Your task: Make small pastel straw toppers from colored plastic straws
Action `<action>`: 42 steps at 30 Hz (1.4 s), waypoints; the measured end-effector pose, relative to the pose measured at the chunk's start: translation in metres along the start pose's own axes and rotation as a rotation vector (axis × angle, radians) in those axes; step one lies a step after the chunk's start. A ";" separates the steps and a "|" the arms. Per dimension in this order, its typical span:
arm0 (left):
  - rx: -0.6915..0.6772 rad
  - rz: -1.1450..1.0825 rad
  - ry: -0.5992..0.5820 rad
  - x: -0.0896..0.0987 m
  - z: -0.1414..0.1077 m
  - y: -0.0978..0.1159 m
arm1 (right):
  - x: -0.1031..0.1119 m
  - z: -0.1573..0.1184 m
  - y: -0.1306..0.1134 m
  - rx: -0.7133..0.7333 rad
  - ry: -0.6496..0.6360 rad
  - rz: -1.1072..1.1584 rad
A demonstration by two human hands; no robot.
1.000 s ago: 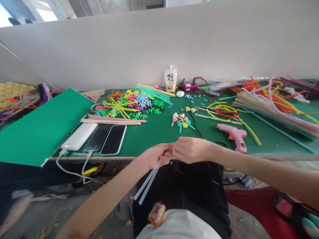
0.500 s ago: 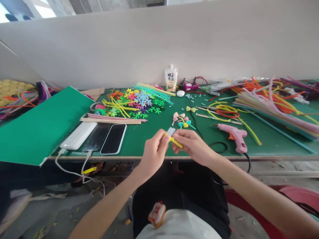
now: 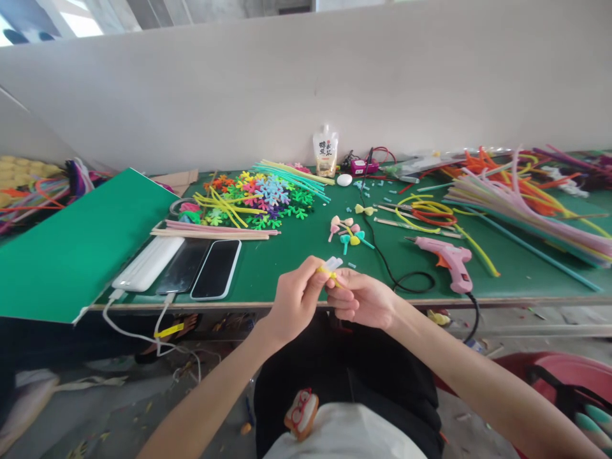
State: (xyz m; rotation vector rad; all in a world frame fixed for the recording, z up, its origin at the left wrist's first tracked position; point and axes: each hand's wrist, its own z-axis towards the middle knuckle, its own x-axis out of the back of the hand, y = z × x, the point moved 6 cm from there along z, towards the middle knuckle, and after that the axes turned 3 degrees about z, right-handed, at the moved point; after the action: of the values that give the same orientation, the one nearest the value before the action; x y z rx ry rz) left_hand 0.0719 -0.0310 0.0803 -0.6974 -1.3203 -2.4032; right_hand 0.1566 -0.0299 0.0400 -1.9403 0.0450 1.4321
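Observation:
Close together over the table's front edge, my left hand (image 3: pixel 299 293) and my right hand (image 3: pixel 361 296) both pinch a small yellow fuzzy strip (image 3: pixel 329 274). Pale translucent pieces (image 3: pixel 333 262) stick up between the fingertips. Fingers cover part of the strip. Beyond my hands, several small pink, yellow and teal bow-like pieces (image 3: pixel 354 239) lie in a cluster, with a pale yellow one (image 3: pixel 365 210) just behind. A pink glue gun (image 3: pixel 447 258) rests on its side to the right of my hands.
Colourful snowflake-shaped pieces (image 3: pixel 268 194) are heaped behind left. Two phones, one being (image 3: pixel 217 269), and a white power bank (image 3: pixel 149 262) lie at left. Bundled fuzzy stems (image 3: pixel 530 213) spread at right. A black cable (image 3: pixel 382 255) loops over the green table (image 3: pixel 268 255).
The yellow strip's free end, which stuck out to the right, is now mostly hidden at my right fingertips. My right hand has turned and sits slightly lower.

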 end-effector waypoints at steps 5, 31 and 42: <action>-0.047 0.045 -0.022 -0.002 -0.002 0.000 | 0.001 0.000 0.001 -0.004 -0.014 -0.050; 0.329 -0.070 -0.180 -0.030 0.014 -0.035 | 0.005 -0.012 -0.054 0.458 0.611 -1.796; 0.671 -0.708 -0.239 -0.059 0.021 -0.053 | 0.026 -0.009 -0.059 0.217 0.807 -2.145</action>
State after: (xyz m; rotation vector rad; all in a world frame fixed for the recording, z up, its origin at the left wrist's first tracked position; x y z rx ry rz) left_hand 0.1007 0.0165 0.0204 -0.3519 -2.6438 -2.0898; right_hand 0.1992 0.0185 0.0493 -1.0520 -1.0577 -0.7189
